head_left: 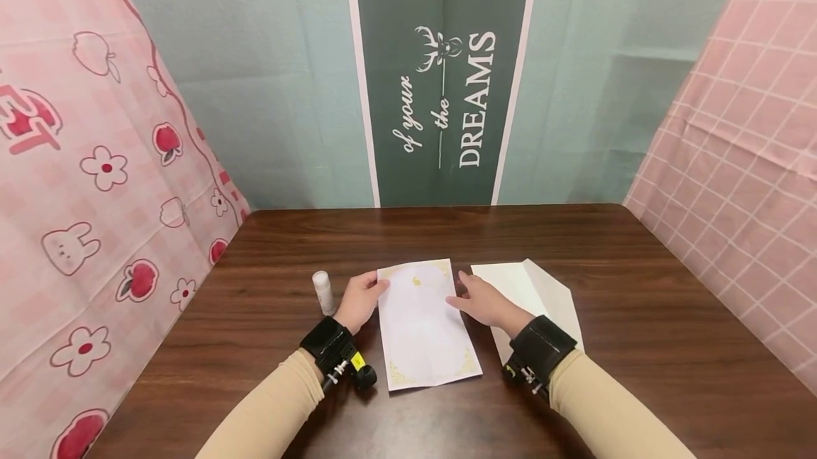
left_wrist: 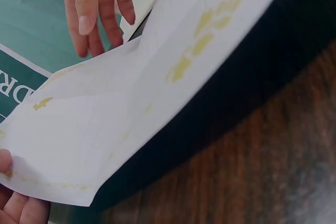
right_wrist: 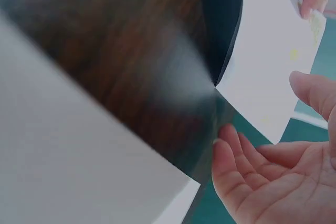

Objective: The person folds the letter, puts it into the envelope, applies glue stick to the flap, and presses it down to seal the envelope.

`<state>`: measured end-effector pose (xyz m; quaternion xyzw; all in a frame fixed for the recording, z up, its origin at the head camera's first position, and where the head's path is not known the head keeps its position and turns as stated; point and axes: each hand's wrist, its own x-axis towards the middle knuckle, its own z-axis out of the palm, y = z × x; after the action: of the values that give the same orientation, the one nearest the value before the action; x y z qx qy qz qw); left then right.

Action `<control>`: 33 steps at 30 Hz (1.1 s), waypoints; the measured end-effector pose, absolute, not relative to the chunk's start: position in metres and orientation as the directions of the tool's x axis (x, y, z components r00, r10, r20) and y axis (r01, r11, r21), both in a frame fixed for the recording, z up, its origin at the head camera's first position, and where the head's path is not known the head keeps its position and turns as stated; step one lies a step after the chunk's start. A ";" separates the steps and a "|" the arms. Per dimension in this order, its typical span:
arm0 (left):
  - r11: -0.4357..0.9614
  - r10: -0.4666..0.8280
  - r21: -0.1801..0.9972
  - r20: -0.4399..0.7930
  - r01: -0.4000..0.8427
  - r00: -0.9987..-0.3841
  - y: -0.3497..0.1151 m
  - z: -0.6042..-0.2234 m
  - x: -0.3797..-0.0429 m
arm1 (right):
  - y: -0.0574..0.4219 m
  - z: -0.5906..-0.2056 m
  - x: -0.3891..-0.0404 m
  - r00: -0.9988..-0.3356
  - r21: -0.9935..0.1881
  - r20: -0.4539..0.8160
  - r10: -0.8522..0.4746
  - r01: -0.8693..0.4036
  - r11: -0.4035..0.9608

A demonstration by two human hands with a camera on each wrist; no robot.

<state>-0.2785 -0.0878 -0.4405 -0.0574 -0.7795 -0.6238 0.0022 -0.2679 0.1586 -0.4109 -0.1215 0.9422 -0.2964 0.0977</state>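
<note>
A white sheet of paper (head_left: 424,335) with yellow ornaments in its corners lies in front of the person, lifted off the table along its far side. The left hand (head_left: 359,301) pinches its far left edge, thumb on top and fingers beneath, as the left wrist view shows at the paper's corner (left_wrist: 58,182). By the right edge is the right hand (head_left: 486,301), its fingers relaxed and spread. In the right wrist view that hand's thumb (right_wrist: 312,93) overlaps the sheet while the fingers lie beyond its edge, with a gap between them.
An open cream envelope (head_left: 555,296) lies on the right, partly under the right forearm. Left of the left hand stands a white capped tube (head_left: 323,294), like a glue stick. The dark wooden table (head_left: 281,246) ends at a hanging green cloth (head_left: 440,182).
</note>
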 end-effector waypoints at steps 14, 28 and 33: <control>0.228 0.106 0.960 0.142 0.163 -0.984 -0.091 -0.440 -0.275 | 0.157 -0.397 -0.228 -0.855 -0.304 0.056 -0.515 -0.506 0.807; 0.222 0.059 0.971 0.079 0.090 -0.995 -0.087 -0.437 -0.277 | 0.150 -0.402 -0.199 -0.561 -0.225 0.075 -0.825 -0.815 0.534; 0.228 0.059 0.969 0.081 0.093 -0.995 -0.086 -0.439 -0.277 | 0.147 -0.406 -0.195 -0.529 -0.197 0.072 -0.845 -0.839 0.508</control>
<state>-0.2769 -0.0863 -0.4390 -0.0483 -0.7836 -0.6193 0.0137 -0.1948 0.1470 -0.4063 -0.4849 0.8682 -0.1042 0.0165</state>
